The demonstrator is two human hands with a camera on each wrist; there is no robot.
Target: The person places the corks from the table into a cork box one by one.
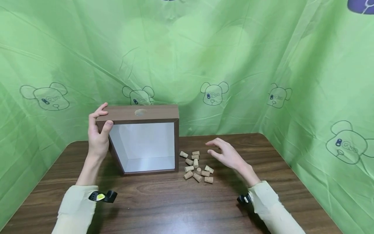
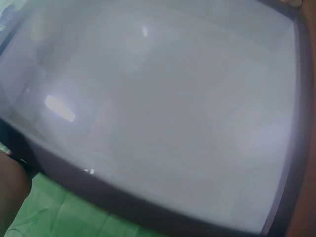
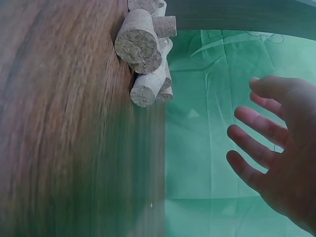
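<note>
A brown wood-framed shadow box (image 1: 143, 143) with a white interior stands upright on the table. Its top edge carries an oval opening (image 1: 141, 112). My left hand (image 1: 98, 138) grips the box's upper left corner, thumb on the front edge and fingers over the top and side. In the left wrist view, the shiny front pane (image 2: 173, 113) fills most of the picture. Several wine corks (image 1: 196, 163) lie in a loose group just right of the box. Beyond them, my right hand (image 1: 226, 154) hovers with fingers relaxed, apart from the corks (image 3: 140, 44) and holding nothing.
The dark wood-grain table (image 1: 163, 201) has rounded far corners. A green curtain (image 1: 187, 58) printed with bear-head outlines hangs close behind it and along both sides. Dark straps with small devices (image 1: 102, 196) sit on both sleeves.
</note>
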